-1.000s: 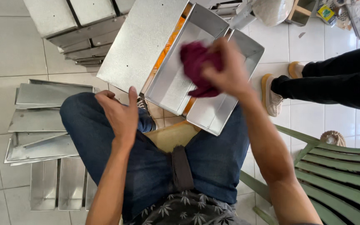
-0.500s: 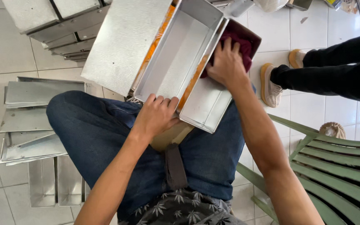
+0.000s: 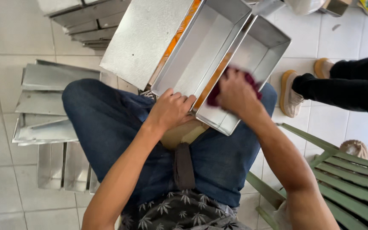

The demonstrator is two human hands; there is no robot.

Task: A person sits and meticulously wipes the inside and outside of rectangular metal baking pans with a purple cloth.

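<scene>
Seen from the head camera, the person sits with blue jeans across the lap and a set of joined metal trays (image 3: 201,64) resting on the knees. The left hand (image 3: 171,110) grips the near end of the middle tray, fingers (image 3: 179,99) curled together over its rim, thumb tucked below. The right hand (image 3: 237,93) is blurred, its fingers bunched down on a dark red cloth (image 3: 214,97) pressed into the right-hand tray (image 3: 256,55); the cloth shows under the palm and just left of the fingers, against the tray's orange-edged inner wall.

The trays are dull grey sheet metal, rectangular, with straight folded walls and flat matte floors. An orange strip runs along the seams between them.

Beyond the left hand's knuckles, on the white tiled floor, lies a loose fan of similar metal pans (image 3: 43,102), some nested, some on edge. More are stacked (image 3: 86,17) past the trays' far end.

To the right of the right forearm stands a green slatted bench (image 3: 346,187). Further off, another person's dark trouser leg and tan shoe (image 3: 289,94) rest on the tiles.
</scene>
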